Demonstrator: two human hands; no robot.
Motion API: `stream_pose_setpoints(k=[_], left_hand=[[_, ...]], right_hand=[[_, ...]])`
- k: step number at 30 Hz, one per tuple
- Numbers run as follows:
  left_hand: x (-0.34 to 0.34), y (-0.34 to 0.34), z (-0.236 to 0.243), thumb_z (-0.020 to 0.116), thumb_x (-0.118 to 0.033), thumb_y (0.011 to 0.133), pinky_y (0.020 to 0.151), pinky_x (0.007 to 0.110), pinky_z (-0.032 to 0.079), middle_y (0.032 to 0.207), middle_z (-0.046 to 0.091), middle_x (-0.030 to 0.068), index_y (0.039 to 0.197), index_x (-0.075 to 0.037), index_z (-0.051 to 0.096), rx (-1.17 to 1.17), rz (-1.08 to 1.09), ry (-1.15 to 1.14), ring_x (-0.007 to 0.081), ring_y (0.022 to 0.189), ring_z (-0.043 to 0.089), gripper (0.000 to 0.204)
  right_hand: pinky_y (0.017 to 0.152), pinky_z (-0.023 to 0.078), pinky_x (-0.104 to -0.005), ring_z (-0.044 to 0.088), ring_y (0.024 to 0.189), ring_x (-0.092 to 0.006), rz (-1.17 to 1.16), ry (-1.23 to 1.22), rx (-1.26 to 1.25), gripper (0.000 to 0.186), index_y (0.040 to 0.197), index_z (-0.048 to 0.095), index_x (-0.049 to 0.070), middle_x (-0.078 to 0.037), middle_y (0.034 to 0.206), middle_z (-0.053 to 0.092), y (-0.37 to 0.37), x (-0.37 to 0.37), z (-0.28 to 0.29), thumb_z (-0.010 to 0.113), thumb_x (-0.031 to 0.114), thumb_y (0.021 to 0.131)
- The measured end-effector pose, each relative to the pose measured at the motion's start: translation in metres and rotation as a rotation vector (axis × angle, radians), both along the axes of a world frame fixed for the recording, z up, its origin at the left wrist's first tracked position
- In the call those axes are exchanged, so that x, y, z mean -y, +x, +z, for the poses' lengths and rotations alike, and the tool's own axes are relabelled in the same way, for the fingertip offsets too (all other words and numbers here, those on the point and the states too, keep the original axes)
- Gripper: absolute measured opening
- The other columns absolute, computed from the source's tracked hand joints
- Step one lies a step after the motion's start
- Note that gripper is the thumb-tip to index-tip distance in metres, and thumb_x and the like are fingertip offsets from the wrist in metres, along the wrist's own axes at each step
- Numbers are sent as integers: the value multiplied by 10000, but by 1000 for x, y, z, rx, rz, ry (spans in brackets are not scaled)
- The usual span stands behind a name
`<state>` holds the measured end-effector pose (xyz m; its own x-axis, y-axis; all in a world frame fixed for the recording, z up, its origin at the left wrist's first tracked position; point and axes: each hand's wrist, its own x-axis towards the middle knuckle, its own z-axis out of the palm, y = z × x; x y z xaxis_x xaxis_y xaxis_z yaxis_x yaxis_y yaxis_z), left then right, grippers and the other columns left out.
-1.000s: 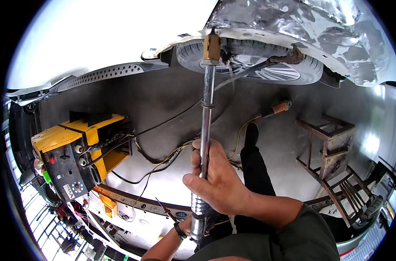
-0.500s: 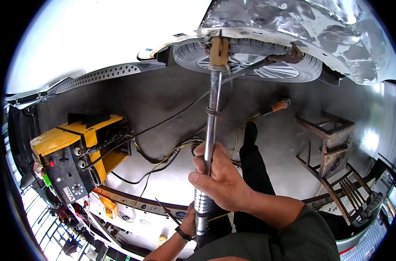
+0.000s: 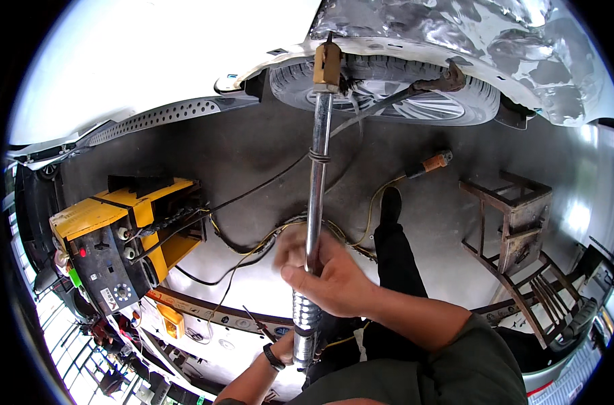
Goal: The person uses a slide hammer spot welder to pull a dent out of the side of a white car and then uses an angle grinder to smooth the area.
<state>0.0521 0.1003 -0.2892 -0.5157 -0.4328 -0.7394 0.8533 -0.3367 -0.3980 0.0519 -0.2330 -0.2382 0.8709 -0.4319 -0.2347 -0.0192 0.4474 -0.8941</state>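
A long chrome slide puller (image 3: 320,148) stands upright in the view, its brass-coloured head (image 3: 328,67) at the wheel-arch edge (image 3: 408,54) of a white car, whose panel is patchily sanded. My right hand (image 3: 334,283) is around the rod, thumb across it just above the ribbed metal section (image 3: 307,314); its fingers are blurred. My left hand (image 3: 286,345), wearing a dark wristband, grips near the tool's lower end, its fingers partly hidden behind it. A dark cable with a clamp (image 3: 443,79) reaches the wheel arch beside the tyre (image 3: 484,101).
A yellow machine (image 3: 94,216) with cables stands at the left. An orange power tool (image 3: 430,165) lies on the floor near my dark shoe (image 3: 391,206). A rusty metal stand (image 3: 526,226) is at the right, and panels (image 3: 219,324) lie behind me.
The puller's head has shifted slightly left and up since half a second ago. My right hand has moved left and up, its fingers now smeared by motion.
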Motion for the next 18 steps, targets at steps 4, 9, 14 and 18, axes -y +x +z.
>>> stream_pose_setpoints(k=[4, 9, 14, 18], left_hand=[[-23, -14, -14, 579, -519, 938, 749, 472, 615, 1082, 683, 137, 1163, -126, 619, 10, 100, -147, 319, 1003, 691, 455], [-34, -14, -29, 585, -506, 937, 807, 491, 611, 1115, 681, 164, 1196, -105, 599, -84, 139, -85, 330, 1043, 686, 478], [-5, -14, -22, 662, -409, 907, 736, 393, 623, 1100, 669, 202, 1239, -109, 549, 64, 24, -172, 288, 891, 723, 461], [4, -14, -19, 629, -437, 925, 678, 361, 620, 986, 679, 142, 1204, -115, 545, 159, 53, -90, 233, 815, 719, 434]], right_hand=[[714, 557, -352, 638, 752, -159, 148, 508, -105, 325, 1160, 536, 8, -67, 808, 600, 10, 8, -5, 652, 231, 954], [616, 560, -326, 631, 641, -149, 9, 375, 15, 408, 1131, 539, 21, -63, 759, 615, 31, 37, -5, 573, 401, 986], [684, 527, -307, 583, 701, -113, -53, 496, 66, 274, 1138, 492, 49, -27, 765, 557, -9, -29, -16, 609, 240, 980], [756, 505, -304, 587, 795, -115, 32, 461, 58, 305, 1169, 463, 33, -63, 885, 577, -12, -23, -21, 616, 208, 972]])
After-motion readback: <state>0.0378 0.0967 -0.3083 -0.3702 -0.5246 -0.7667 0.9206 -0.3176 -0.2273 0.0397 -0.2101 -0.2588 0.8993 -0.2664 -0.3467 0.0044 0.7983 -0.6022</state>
